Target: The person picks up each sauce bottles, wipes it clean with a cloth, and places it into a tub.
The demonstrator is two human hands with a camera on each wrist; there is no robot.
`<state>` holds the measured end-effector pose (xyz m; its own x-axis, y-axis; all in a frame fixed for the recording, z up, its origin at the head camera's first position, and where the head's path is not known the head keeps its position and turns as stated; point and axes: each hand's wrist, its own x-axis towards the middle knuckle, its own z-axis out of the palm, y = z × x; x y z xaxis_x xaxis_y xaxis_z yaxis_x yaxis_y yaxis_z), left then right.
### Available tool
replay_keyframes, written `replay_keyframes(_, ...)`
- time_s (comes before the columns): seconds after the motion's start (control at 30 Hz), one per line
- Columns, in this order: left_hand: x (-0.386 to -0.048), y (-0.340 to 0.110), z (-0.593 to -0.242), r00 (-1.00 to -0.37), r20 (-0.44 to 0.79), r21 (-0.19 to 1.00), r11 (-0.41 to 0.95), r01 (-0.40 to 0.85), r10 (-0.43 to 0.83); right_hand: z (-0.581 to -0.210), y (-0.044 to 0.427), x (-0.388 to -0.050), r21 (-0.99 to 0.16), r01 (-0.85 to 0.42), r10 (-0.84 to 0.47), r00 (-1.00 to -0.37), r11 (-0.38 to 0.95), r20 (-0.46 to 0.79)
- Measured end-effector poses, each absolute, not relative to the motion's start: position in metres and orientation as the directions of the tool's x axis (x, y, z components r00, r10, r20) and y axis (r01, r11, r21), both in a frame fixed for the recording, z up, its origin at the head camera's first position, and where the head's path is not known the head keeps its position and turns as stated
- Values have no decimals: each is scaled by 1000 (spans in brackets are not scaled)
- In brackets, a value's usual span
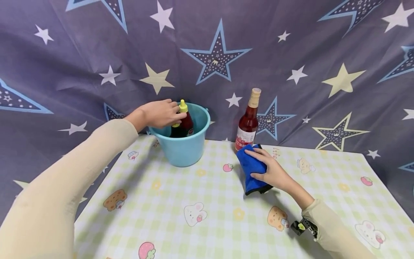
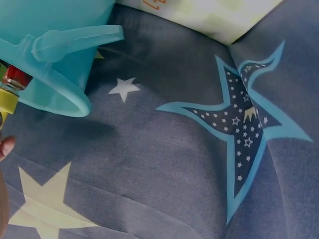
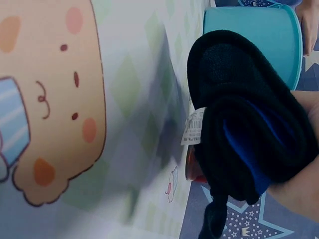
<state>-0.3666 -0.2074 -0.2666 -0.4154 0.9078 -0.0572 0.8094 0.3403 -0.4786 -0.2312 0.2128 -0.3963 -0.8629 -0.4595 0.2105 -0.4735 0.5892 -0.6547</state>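
A light-blue bucket (image 1: 182,153) stands at the back left of the table. Inside it is a dark red squeeze bottle (image 1: 186,124) with a yellow nozzle cap; another yellow cap (image 1: 175,125) shows just under my left hand (image 1: 160,113). Reaching over the rim, that hand has its fingers curled down at the second capped bottle, whose red neck (image 2: 16,78) appears in the left wrist view. My right hand (image 1: 270,169) grips a folded blue cloth (image 1: 252,167) with black edging and a white tag (image 3: 194,128). The cloth is in front of a glass bottle's base.
The glass bottle (image 1: 248,124) of red liquid stands upright at the back, right of the bucket. A checked tablecloth (image 1: 223,194) with cartoon prints covers the table. Behind hangs a dark curtain (image 1: 278,54) with stars. The bucket's handle (image 2: 77,42) shows in the left wrist view.
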Motion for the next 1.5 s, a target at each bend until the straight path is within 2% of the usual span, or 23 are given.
replay_keyframes(0.47,-377,-189,-270,-482,26,-453,440,775,876,-401,218,-235,-661,-461,-458,-867,592,195)
replay_keyframes(0.6,-377,-172,-263,-496,154,-420,511,750,854,-404,217,-237,-663,-454,-458,-869,595,184)
replay_keyframes(0.77,-374,-137,-250,-458,388,-362,590,722,800,-408,215,-237,-671,-452,-465,-867,588,177)
replay_keyframes(0.83,-372,-121,-245,-451,472,-315,623,717,757,-409,214,-238,-673,-454,-466,-866,584,179)
replay_keyframes(0.97,-366,-89,-236,-480,580,-187,681,708,658,-413,213,-237,-676,-455,-466,-866,579,184)
replay_keyframes(1.17,-360,-41,-237,-548,567,-72,699,712,615,-417,215,-234,-678,-446,-468,-868,584,167)
replay_keyframes(1.5,-369,20,-241,-601,504,-62,720,691,620,-407,219,-232,-659,-469,-488,-855,588,172)
